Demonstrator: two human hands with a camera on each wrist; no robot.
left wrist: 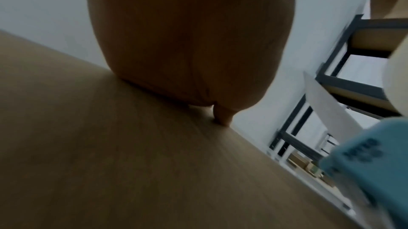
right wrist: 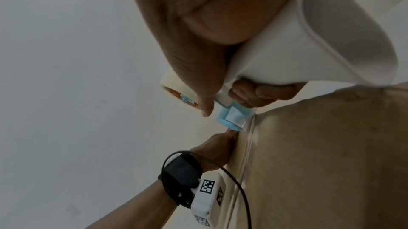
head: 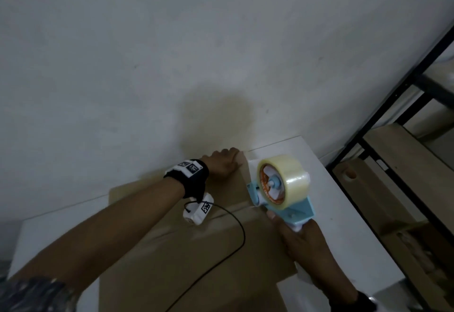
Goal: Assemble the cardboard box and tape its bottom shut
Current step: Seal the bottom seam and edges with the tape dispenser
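The box (head: 186, 250) lies on the white tabletop (head: 326, 203), its brown flaps facing up, with a seam (right wrist: 247, 154) running between them under a strip of clear tape. The left hand (head: 222, 163) rests palm down on the far flap at the box's far edge, fingers flat against the cardboard; the left wrist view shows the palm pressed to the surface. Just right of that hand stands the tape gun (head: 282, 193), blue-framed, carrying a roll (head: 286, 172) of clear tape, its roller end touching the box at the seam. The right hand (head: 302, 240) grips the gun's white handle (right wrist: 309, 40) from the near side, fingers curled round it and the thumb along its top. A black cable (head: 235, 243) runs from the left wrist's camera across the near flap. Beyond the hands rises a white wall (head: 196, 53). Right of the right hand, past the tabletop's edge, stands a black-framed shelf (head: 403, 149) with wooden boards.
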